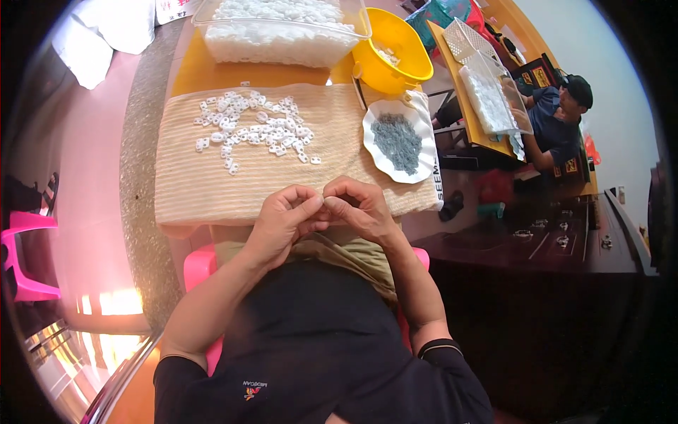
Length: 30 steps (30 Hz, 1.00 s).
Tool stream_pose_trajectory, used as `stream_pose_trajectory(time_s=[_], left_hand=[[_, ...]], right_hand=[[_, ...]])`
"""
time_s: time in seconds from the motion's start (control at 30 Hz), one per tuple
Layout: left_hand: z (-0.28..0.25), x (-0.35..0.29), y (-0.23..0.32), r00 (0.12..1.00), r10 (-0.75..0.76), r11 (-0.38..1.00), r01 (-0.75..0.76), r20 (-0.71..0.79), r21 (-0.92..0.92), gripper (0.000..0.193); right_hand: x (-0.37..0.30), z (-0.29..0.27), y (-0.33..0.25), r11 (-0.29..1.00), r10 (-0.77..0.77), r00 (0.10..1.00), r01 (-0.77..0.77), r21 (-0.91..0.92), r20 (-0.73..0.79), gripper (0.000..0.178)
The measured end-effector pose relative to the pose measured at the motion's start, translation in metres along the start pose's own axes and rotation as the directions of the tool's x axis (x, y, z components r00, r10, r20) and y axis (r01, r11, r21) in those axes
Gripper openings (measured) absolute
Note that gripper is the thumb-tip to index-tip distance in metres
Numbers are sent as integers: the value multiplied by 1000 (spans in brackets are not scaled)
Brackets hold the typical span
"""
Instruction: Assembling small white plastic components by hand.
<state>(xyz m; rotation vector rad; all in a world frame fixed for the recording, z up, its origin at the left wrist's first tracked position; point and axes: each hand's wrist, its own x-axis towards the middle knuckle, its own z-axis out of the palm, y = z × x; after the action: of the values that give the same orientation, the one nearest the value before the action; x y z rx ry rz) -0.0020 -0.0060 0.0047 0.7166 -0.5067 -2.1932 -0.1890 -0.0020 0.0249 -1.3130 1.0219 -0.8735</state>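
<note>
My left hand (291, 215) and my right hand (358, 207) meet at the near edge of the cloth-covered table (183, 185). Both are closed, thumbs and forefingers pinched together at the fingertips. Whatever they pinch is too small or too hidden to name. Beyond my left hand, many small white plastic pieces with holes (261, 127) lie scattered on the striped cloth. To the right of them, a white scalloped plate (374, 152) holds a heap of small dark grey pieces (397, 143), too fine to tell apart.
A clear plastic bin (282, 53) full of white pieces stands at the back, beside a yellow basin (394, 74) with a few pieces inside. At right, another person (554, 120) sits at a table with a similar bin (491, 99). A pink stool (28, 258) is at far left.
</note>
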Motion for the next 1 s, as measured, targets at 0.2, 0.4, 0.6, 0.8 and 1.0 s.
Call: stream_pose_trajectory(time_s=[0.2,0.4,0.6,0.8,1.0], left_hand=[[-1,-1,1,1000,-25,999,25,-5,47,11],[-4,0,-2,1000,-15,999,15,-5,38,12],[0,-1,-3,1000,-2,999,3,-26,48,20],[1,-2,-3,998,-19,997,23,-55,74,17],[-1,-2,-7,999,-18,996,21,-30,88,14]], right_hand=[[-4,-3,3,987,-44,999,43,-156,0,8],[-9,0,0,991,-77,997,74,-114,-24,11],[-13,-2,1,979,-99,992,84,-184,-77,11],[-6,-46,-10,703,-393,883,108,-703,-257,10],[16,-98,-17,349,-368,905,-78,-934,-213,19]])
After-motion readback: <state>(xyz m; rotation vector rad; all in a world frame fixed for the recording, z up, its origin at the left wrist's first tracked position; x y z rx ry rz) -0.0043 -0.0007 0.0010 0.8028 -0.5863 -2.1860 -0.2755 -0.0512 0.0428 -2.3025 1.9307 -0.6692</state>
